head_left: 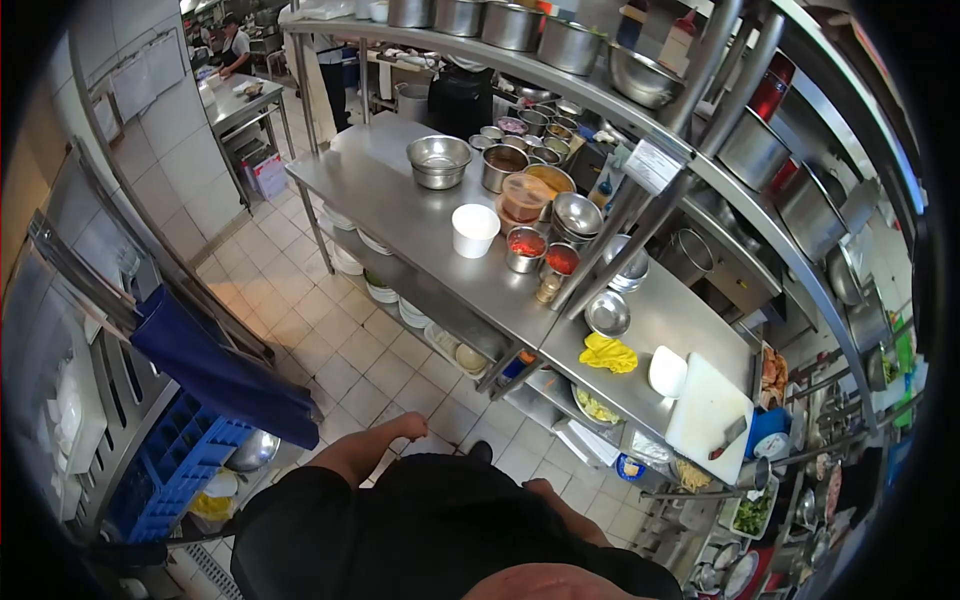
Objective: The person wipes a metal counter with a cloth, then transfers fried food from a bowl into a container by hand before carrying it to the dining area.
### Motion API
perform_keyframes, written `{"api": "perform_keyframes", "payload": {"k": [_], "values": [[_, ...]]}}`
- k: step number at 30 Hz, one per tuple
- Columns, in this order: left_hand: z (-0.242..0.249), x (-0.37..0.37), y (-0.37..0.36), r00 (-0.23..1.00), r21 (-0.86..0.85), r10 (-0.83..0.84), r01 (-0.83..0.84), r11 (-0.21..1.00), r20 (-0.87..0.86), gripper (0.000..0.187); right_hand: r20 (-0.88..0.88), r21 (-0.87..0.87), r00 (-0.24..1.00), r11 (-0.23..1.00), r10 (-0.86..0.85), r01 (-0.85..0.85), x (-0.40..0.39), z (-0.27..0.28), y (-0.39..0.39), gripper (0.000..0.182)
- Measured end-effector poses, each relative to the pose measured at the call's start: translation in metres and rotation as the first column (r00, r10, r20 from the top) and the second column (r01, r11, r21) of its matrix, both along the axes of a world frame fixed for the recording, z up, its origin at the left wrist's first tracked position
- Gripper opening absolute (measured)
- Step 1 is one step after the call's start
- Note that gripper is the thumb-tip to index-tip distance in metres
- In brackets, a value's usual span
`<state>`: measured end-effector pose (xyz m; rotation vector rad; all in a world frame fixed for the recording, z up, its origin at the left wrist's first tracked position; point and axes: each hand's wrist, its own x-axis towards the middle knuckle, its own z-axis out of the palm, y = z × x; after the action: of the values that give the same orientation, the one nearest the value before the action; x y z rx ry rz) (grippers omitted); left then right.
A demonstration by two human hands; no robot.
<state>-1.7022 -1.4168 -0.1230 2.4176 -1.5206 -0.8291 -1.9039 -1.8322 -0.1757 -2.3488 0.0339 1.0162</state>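
Zero things show in your curled left hand (410, 428); your right hand (541, 487), I can't tell. You seem between jobs; reaching the yellow cloth (609, 353) on the surface (652, 312) would mean stepping closer.

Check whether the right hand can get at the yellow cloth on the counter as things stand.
Probably yes, with a step or lean: the right hand is short of the counter, but the yellow cloth lies uncovered near the front edge, with nothing standing before it.
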Motion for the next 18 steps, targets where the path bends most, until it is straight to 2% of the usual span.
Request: {"api": "perform_keyframes", "payload": {"k": [1, 3, 4, 5, 6, 7, 9, 11, 12, 13, 14, 16, 18], "values": [[-0.012, -0.013, 0.018, 0.996, 0.014, 0.088, -0.088, 0.996, 0.010, 0.024, 0.012, -0.053, 0.992, 0.990, 0.128, -0.127, -0.005, 0.002, 0.016, 0.032], [-0.037, -0.040, 0.058, 0.990, 0.129, -0.092, 0.078, 0.989, 0.107, 0.015, 0.072, -0.165, 0.878, 0.874, 0.473, -0.457, -0.015, 0.029, 0.048, 0.035], [-0.050, -0.059, 0.080, 0.994, 0.233, -0.031, 0.007, 0.972, 0.100, 0.014, -0.012, -0.226, 0.980, 0.954, 0.200, -0.198, -0.020, 0.035, 0.064, 0.036], [-0.062, -0.075, 0.098, 0.990, 0.416, 0.128, -0.090, 0.905, -0.064, 0.012, -0.069, -0.311, 0.993, 0.948, -0.096, 0.070, -0.023, 0.043, 0.081, 0.036], [-0.061, -0.085, 0.117, 0.960, 0.473, -0.218, 0.276, 0.837, -0.175, 0.012, -0.096, -0.405, 0.917, 0.856, -0.388, 0.320, -0.027, 0.050, 0.086, 0.038], [-0.069, -0.102, 0.144, 0.927, 0.410, -0.289, 0.367, 0.835, -0.240, 0.015, -0.125, -0.348, 0.960, 0.917, -0.252, 0.195, -0.031, 0.060, 0.085, 0.038], [-0.077, -0.130, 0.176, 0.942, 0.455, -0.122, 0.262, 0.851, -0.313, 0.017, -0.143, -0.205, 0.989, 0.976, 0.044, -0.073, -0.035, 0.070, 0.090, 0.038], [-0.094, -0.151, 0.196, 0.926, 0.508, 0.144, 0.058, 0.859, -0.349, 0.019, -0.218, -0.163, 0.974, 0.982, 0.057, -0.094, -0.037, 0.079, 0.096, 0.039], [-0.102, -0.157, 0.200, 0.911, 0.499, 0.226, -0.025, 0.866, -0.346, 0.020, -0.253, -0.138, 0.965, 0.984, 0.073, -0.110, -0.036, 0.083, 0.098, 0.039], [-0.097, -0.158, 0.201, 0.896, 0.482, 0.295, -0.108, 0.869, -0.333, 0.019, -0.315, -0.162, 0.945, 0.977, 0.084, -0.141, -0.042, 0.054, 0.093, 0.038], [-0.091, -0.159, 0.202, 0.874, 0.460, 0.362, -0.190, 0.868, -0.323, 0.018, -0.249, -0.133, 0.942, 0.955, 0.227, -0.265, -0.047, 0.037, 0.090, 0.039], [-0.060, -0.147, 0.180, 0.914, 0.553, 0.302, -0.109, 0.826, -0.271, 0.017, -0.102, -0.096, 0.866, 0.861, 0.490, -0.499, -0.054, 0.016, 0.089, 0.039], [-0.050, -0.131, 0.163, 0.961, 0.469, 0.135, -0.006, 0.883, -0.242, 0.013, -0.162, -0.267, 0.974, 0.943, 0.161, -0.201, -0.049, 0.002, 0.092, 0.040]]}}
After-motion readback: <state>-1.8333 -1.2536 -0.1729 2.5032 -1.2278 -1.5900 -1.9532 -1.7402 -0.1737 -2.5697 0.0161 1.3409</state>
